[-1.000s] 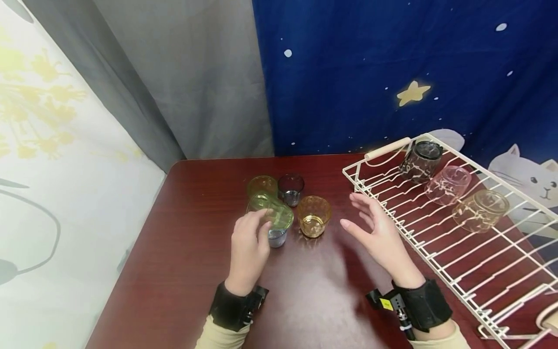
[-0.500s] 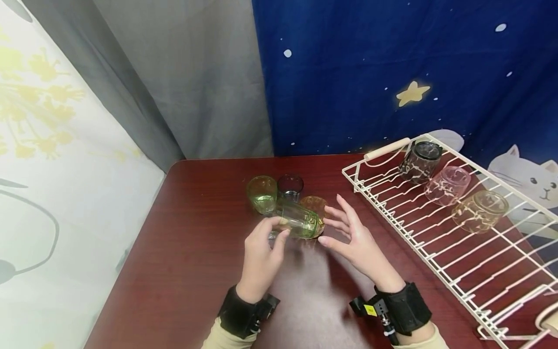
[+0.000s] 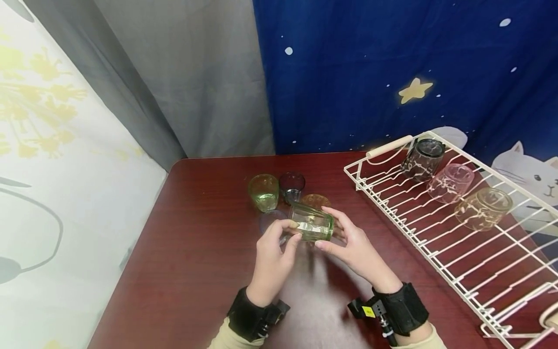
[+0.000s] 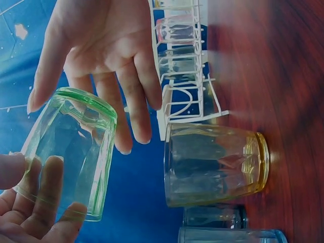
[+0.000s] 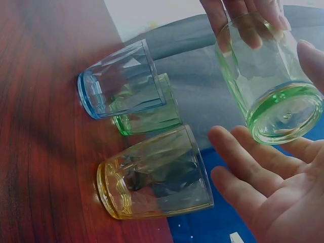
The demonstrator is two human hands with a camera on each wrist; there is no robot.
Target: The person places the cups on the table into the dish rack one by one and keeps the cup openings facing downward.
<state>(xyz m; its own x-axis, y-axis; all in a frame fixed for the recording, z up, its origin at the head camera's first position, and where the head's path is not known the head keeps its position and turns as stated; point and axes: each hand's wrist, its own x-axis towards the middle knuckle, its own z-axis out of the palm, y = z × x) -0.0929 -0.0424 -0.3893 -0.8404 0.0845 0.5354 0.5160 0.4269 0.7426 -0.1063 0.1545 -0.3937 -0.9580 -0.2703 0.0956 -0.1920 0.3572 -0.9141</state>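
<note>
Table (image 3: pixel 196 252) dk red, glossy, under grn glass (image 3: pixel 310 227); blue cloth (image 3: pixel 340 72) behind.

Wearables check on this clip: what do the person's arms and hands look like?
The left hand and right hand are ungloved. Each wrist has a wide black band carrying a small dark device; the right device bears a yellow label, its print too small to read. Pale beige sleeves show below the bands.
</note>
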